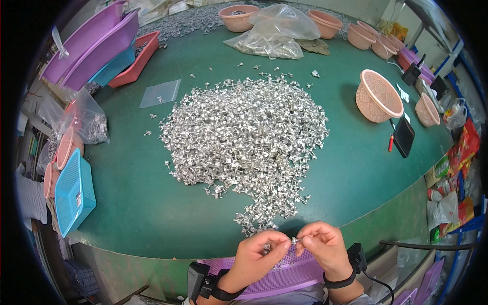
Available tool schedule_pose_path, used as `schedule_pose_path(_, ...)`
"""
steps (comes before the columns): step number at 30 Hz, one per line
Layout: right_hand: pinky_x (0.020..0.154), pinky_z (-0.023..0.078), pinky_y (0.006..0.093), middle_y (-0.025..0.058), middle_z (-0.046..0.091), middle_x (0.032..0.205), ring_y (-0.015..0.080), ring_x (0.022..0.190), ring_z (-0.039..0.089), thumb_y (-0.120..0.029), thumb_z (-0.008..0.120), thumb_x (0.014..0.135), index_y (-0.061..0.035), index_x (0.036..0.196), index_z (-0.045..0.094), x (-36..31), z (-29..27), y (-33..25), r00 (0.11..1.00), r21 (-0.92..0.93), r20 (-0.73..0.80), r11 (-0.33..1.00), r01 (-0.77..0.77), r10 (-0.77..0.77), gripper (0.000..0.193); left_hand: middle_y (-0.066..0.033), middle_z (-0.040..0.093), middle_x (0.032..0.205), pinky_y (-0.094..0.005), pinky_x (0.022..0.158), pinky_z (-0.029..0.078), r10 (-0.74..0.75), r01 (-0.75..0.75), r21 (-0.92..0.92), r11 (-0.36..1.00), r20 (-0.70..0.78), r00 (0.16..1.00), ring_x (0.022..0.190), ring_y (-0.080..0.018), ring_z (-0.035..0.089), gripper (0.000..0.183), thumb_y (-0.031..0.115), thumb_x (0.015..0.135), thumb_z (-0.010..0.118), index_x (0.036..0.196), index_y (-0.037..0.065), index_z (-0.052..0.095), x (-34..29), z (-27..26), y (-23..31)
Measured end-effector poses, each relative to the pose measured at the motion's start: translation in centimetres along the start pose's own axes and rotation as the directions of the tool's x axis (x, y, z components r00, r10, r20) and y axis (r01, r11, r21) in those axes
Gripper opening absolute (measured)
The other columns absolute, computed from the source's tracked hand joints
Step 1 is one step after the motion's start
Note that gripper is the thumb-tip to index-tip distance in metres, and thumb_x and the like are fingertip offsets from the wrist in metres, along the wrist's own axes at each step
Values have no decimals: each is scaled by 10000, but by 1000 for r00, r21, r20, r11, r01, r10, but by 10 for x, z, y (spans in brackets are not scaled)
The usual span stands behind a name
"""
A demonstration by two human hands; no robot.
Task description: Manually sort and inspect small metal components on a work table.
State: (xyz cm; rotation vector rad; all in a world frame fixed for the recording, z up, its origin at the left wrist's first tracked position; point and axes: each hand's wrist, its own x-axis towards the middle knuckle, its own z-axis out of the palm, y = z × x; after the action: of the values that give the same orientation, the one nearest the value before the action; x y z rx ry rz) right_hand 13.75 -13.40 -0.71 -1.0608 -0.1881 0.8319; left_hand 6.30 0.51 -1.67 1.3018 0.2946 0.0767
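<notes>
Over the near table edge, my left hand (257, 258) and my right hand (325, 250) meet fingertip to fingertip. Between them they pinch a small silvery metal part (294, 240). More shiny metal shows inside the curled fingers of my left hand, too small to make out fully. Just beyond my hands spreads a large heap of similar small metal parts (244, 137), its near tail reaching almost to my fingers. Below my hands lies a purple plastic basket (274, 288) with some small parts in it, partly hidden by my hands.
The green table (132, 203) carries a clear plastic bag (161, 94) left of the heap. A blue basket (74, 193) stands at the left edge. On the right are a tilted peach basket (380, 96), a black flat object (404, 137) and a red pen (391, 143). Purple trays (96, 43) stack far left.
</notes>
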Motion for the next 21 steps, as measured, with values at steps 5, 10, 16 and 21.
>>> schedule_pose_path(5,659,434,228,74,553,775,119,728,537,-7,505,772,27,908,503,-1,1,-2,1000,-29,3,1000,-2,2,140,17,522,685,-152,484,347,65,-65,10,998,-25,998,559,-16,431,86,34,746,556,828,13,543,1,0,1)
schedule_pose_path(10,681,432,223,84,548,814,118,769,538,62,511,744,38,895,505,-1,1,-2,994,-81,72,993,90,-85,153,10,532,708,-147,496,349,-17,13,-121,993,-28,999,586,-13,439,126,31,751,553,875,12,541,3,0,3)
schedule_pose_path(16,703,424,219,93,520,890,118,812,524,103,509,723,34,886,508,0,3,-2,990,-117,89,986,120,-110,177,11,532,726,-144,497,340,8,-8,-105,994,-3,1000,586,-9,431,123,40,754,553,871,4,541,2,-2,-1)
schedule_pose_path(21,713,418,220,93,512,887,118,822,516,112,505,718,33,884,508,0,4,-3,988,-135,102,982,129,-115,184,8,529,727,-139,487,338,-48,47,-156,987,-4,999,581,-10,432,111,44,762,544,866,6,540,1,-2,3)
